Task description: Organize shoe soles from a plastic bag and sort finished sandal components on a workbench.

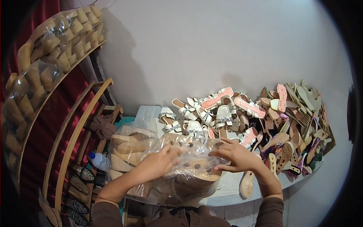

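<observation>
In front of me stands a clear plastic bag full of tan wedge-shaped shoe soles, a few showing dark round spots near the top. My left hand is at the bag's left side, its fingers curled and a little blurred against the crinkled plastic. On the opposite side, my right hand rests at the bag's edge with thumb and fingers spread apart. A second clear bag of tan wedge soles leans beside the first, left of my left hand.
White sandals with pink or tan insoles lie behind the bags. A heap of loose soles and insoles covers the table's right end. Left are a water bottle, a wooden rack with shoes, and a shelf of bagged wedges.
</observation>
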`<state>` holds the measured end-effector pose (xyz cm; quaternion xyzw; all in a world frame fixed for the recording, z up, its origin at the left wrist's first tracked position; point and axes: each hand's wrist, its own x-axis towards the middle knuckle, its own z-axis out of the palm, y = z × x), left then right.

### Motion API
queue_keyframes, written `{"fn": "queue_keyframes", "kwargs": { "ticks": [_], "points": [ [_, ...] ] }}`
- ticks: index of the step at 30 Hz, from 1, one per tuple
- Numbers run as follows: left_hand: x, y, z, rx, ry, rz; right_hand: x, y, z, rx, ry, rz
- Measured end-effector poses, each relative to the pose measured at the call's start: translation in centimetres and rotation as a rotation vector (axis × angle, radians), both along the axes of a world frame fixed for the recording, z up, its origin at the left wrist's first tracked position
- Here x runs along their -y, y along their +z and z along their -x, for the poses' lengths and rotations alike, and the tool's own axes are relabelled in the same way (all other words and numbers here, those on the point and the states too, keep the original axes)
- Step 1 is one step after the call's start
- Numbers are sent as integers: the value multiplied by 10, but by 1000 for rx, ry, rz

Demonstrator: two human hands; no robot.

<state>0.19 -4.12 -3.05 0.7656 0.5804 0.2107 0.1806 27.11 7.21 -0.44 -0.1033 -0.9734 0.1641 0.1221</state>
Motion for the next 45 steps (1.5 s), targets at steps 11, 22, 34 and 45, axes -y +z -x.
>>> {"fn": "queue_keyframes", "kwargs": {
  "ticks": [11,22,34,45],
  "points": [
    [10,-3,30,-390,-121,-410,32,-77,-4,-551,-450,-142],
    [-22,-30,41,-105,-54,-579,4,-94,34,-1058,-472,83],
    [-149,11,84,215,99,-727,-120,4,82,-1112,-529,237],
    [-291,95,185,36,428,-686,-241,76,230,-1196,-350,155]
  ]
}}
